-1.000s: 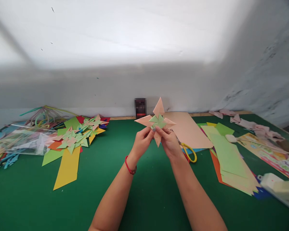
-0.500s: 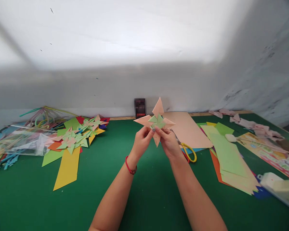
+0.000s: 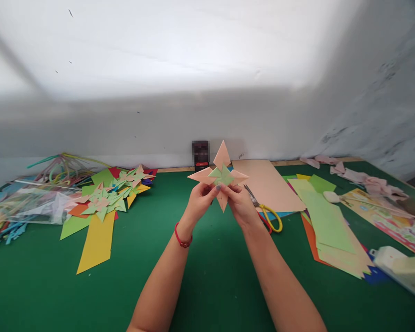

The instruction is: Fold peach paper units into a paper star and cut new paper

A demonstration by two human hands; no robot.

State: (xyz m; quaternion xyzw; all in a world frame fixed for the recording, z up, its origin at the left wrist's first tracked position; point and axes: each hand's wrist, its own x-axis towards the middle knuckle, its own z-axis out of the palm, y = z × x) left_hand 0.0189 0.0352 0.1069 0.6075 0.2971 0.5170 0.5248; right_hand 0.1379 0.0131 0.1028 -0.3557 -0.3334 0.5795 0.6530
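A folded paper star with four peach points and a pale green middle is held up above the table in both hands. My left hand pinches it from the lower left, a red bracelet round the wrist. From the lower right my right hand grips it too, the two thumbs meeting below the green middle. The other fingers are mostly hidden behind the star. Scissors with yellow and red handles lie just right of my right hand, beside a large peach paper sheet.
Folded paper stars lie heaped at the left on coloured sheets, near a clear plastic bag and thin colourful strips. Green and orange paper is stacked at the right, beside a white device. A dark phone-like object leans against the wall.
Both hands have shifted slightly left with the paper star, which now stands more upright and squarer to view. More of the scissors shows. The grip is the same.
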